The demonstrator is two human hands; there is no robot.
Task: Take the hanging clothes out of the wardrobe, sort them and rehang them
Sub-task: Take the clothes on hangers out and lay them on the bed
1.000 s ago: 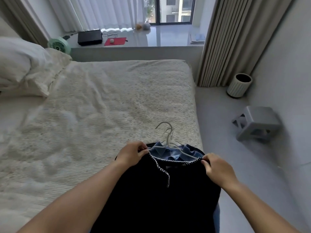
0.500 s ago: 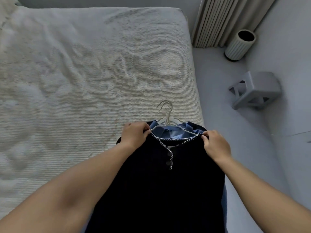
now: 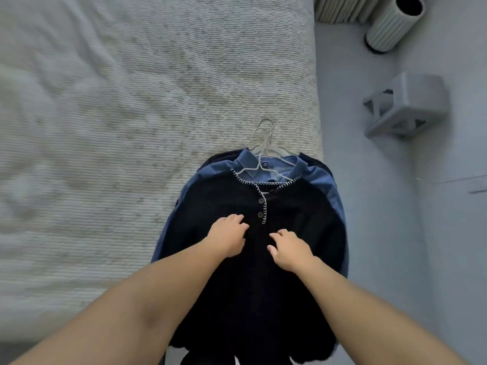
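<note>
A stack of clothes on white wire hangers (image 3: pixel 263 138) lies at the right edge of the bed (image 3: pixel 131 127) and hangs over its near edge. On top is a black knit top (image 3: pixel 303 219) with white stitched trim and two buttons. Under it a blue denim shirt (image 3: pixel 324 180) shows at the collar and shoulders. My left hand (image 3: pixel 229 237) and my right hand (image 3: pixel 288 248) lie side by side on the black top's front, just below the lower button. Their fingers curl into the fabric at the placket.
Grey floor runs along the right of the bed. On it stand a ribbed pale bin (image 3: pixel 392 25) at the far right and a grey plastic stool (image 3: pixel 411 101) against the wall. A curtain's hem (image 3: pixel 340 9) hangs at the top.
Both hands have let go of the black top's neckline and moved down to its middle front. The clothes now lie flat on the bed. The view has tilted further down.
</note>
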